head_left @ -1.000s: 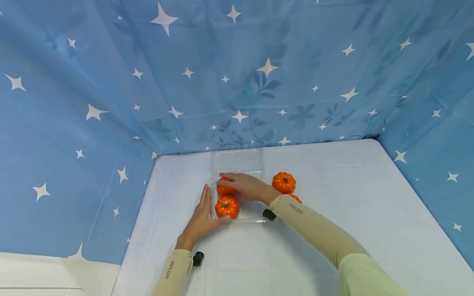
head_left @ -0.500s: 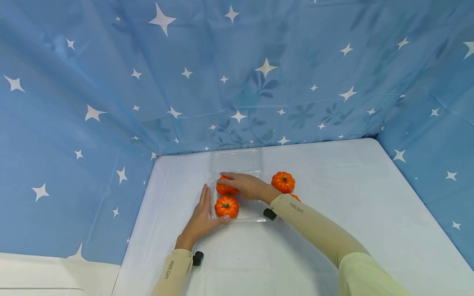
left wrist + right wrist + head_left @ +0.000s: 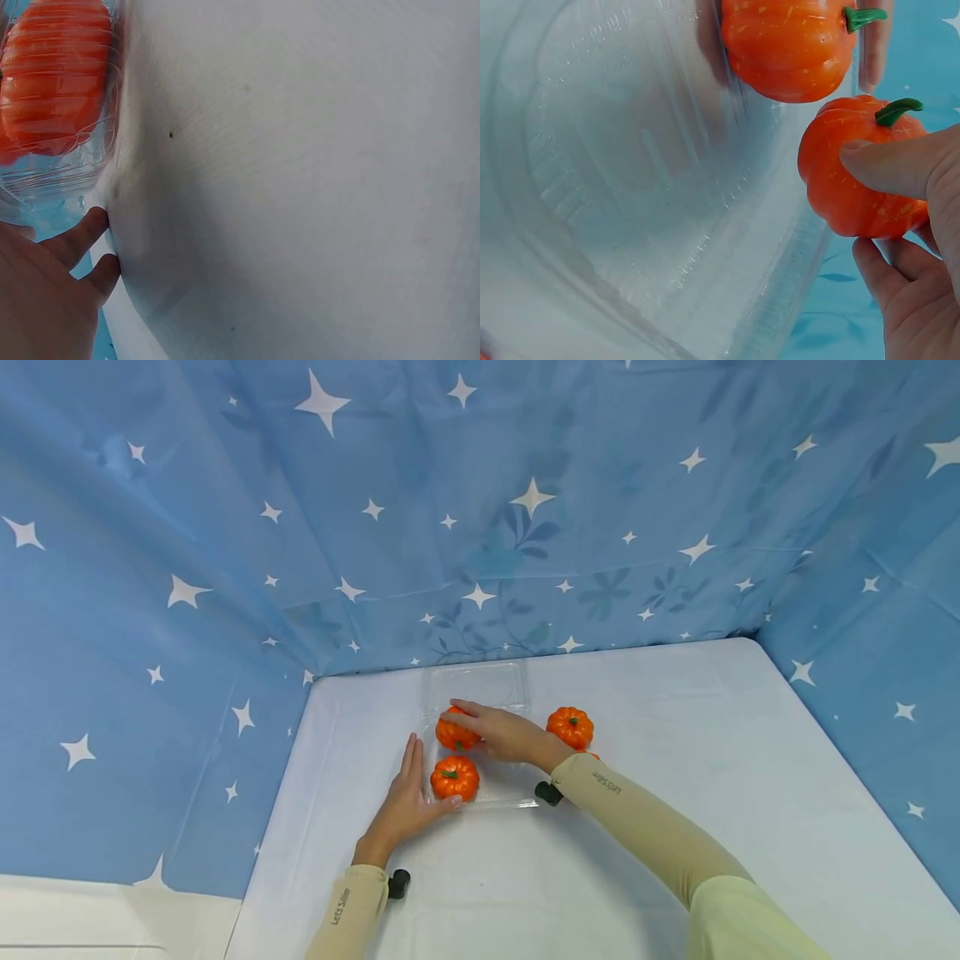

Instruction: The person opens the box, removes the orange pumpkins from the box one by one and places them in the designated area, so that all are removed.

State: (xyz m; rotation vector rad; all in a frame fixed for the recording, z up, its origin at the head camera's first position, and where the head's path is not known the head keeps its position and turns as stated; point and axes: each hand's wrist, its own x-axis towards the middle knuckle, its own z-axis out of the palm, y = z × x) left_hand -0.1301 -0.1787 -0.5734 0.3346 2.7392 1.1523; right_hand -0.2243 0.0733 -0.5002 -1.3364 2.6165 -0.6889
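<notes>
My right hand [image 3: 506, 734] grips a small orange pumpkin [image 3: 855, 176] with a green stem, thumb on one side and fingers under the other. It is over the far left part of a clear plastic clamshell box [image 3: 510, 789]. A second pumpkin [image 3: 455, 778] sits in the near left part of the box. My left hand [image 3: 405, 806] lies along the box's left side, fingers straight and thumb at the near edge by that pumpkin. In the left wrist view a pumpkin [image 3: 56, 82] shows through the box wall, above the left fingers.
The box's transparent lid [image 3: 476, 687] lies folded back toward the curtain. Right of the box stands another pumpkin [image 3: 570, 727], with one more partly hidden behind the right forearm. A blue star-patterned curtain [image 3: 480, 527] borders the white table [image 3: 675, 735].
My right hand has raised the far pumpkin slightly and shifted it away from the near one, opening a gap between them. The left hand stays in place at the box.
</notes>
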